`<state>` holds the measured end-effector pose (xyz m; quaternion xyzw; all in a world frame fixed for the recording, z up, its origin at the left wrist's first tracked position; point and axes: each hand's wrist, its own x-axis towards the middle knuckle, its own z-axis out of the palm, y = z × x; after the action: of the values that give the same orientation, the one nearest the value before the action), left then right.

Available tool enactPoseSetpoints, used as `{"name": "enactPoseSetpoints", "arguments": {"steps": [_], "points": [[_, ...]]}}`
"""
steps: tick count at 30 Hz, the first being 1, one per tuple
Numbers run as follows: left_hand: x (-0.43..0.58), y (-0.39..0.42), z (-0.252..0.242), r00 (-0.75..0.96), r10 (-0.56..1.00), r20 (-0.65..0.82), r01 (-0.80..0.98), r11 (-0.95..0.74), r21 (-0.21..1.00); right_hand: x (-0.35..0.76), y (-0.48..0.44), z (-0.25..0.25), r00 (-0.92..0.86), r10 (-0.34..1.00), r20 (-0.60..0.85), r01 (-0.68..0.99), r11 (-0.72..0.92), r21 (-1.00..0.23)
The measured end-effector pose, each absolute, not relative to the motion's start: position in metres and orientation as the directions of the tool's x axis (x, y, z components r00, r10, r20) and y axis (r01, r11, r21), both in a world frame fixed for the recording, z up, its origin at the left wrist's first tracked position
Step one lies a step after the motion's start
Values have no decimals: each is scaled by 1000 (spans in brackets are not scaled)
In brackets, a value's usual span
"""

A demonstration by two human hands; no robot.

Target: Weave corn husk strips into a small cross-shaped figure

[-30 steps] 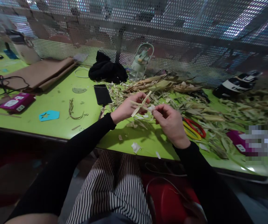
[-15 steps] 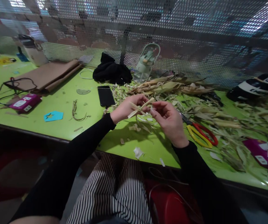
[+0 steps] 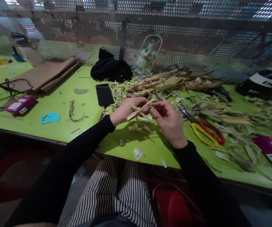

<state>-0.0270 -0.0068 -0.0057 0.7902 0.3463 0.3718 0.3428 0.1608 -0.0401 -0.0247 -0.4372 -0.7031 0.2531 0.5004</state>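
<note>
The crossed husk strips (image 3: pixel 139 110) sit above the green desk (image 3: pixel 62 126), pinched from both sides: left hand (image 3: pixel 126 111) closed around them, right hand (image 3: pixel 168 121) gripping their end with curled fingers. Since 1 second ago, the hands have drawn closer together. Scissors (image 3: pixel 203 129) lie just right.

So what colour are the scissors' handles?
One red, one yellow; the scissors show best in the head view.

Single head-worn view, forward and down, close over the green table (image 3: pixel 62 126)
</note>
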Motion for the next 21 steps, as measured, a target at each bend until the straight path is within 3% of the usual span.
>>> {"name": "enactPoseSetpoints", "arguments": {"steps": [9,14,17,21], "points": [[-28,-9,-1,562,781,273,67,-372,926,159,-43,-22,-72,871,486,312,483,-818],[-28,-15,6,527,835,157,179,-290,940,160,-45,-21,-87,880,466,316,468,-825],[-30,-12,3,541,831,128,357,-365,860,160,-43,-24,-130,908,398,421,414,-807],[-35,-5,-1,589,766,257,508,-599,619,160,-39,-26,-88,923,374,454,372,-810]]}}
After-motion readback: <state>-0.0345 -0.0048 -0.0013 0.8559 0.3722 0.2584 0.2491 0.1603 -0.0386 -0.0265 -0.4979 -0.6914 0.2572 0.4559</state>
